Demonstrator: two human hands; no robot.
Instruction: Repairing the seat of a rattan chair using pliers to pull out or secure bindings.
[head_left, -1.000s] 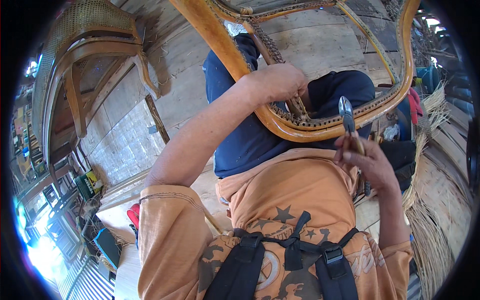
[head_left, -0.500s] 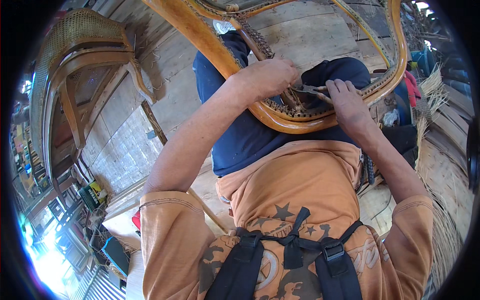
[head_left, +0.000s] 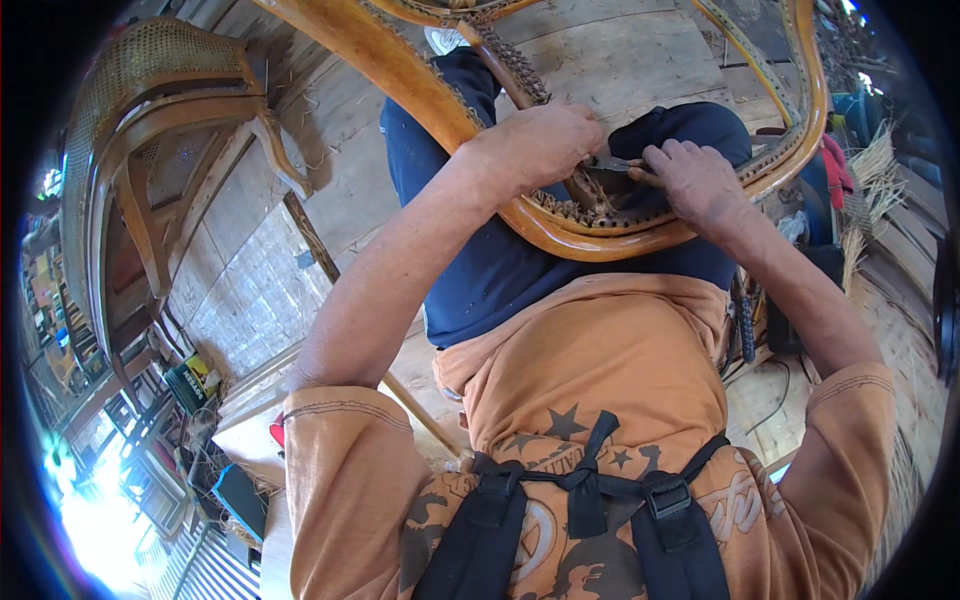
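A varnished wooden chair frame rests across my lap, its inner edge lined with holes and rough cut strands of cane. My left hand reaches over the left rail, fingers curled together beside the inner edge; whatever they pinch is hidden. In my right hand, above the right rail, is a pair of pliers with dark jaws and brownish handles. The jaws point left and lie close to my left fingertips. A wooden crosspiece wrapped with cut cane runs inside the frame, below and beyond my left hand.
To the left stands a chair with a woven cane back. Bundles of pale cane strips lie on the right, near a red cloth. Wooden floorboards spread beyond the frame. A thin stick lies left of my torso.
The pliers' handles have drawn closer together in my right hand, which has shifted slightly up. My left hand stays near the same spot on the frame.
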